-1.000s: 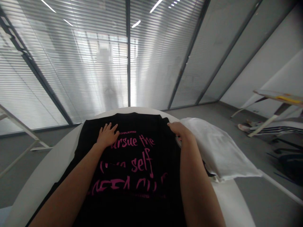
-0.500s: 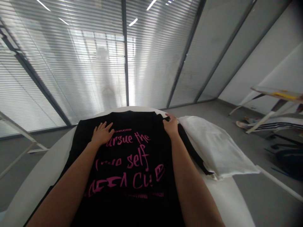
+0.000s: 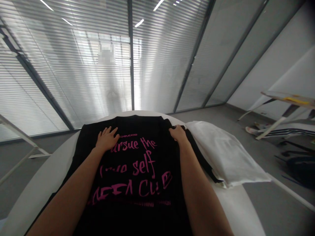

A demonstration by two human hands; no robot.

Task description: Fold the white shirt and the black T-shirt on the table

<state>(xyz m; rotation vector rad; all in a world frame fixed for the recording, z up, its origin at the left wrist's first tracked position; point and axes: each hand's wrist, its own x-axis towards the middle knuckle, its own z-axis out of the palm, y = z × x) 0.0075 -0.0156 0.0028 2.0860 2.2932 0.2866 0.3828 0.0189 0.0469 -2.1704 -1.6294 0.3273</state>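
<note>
A black shirt (image 3: 147,218) with pink lettering lies spread over a round white table (image 3: 235,209), its neck end at the far side. My left hand (image 3: 107,139) rests flat on the upper left of the shirt, fingers spread, covering part of the print. At the upper right edge, my right hand (image 3: 177,132) has its fingers curled in a pinch on the shirt's cloth; the fingertips are partly hidden. A black sleeve (image 3: 203,157) runs down the right side, next to a white, soft, flat bag-like thing (image 3: 221,150) on the table.
Glass partitions with blinds (image 3: 157,65) stand beyond the table. To the right is another table (image 3: 290,97) with a yellow item on it, and someone's striped trouser leg (image 3: 290,127) shows below. A dark chair-like object (image 3: 300,167) stands at the right edge.
My right hand has shifted slightly down and its fingers have curled in on the shirt's edge. My left hand stays in the same place.
</note>
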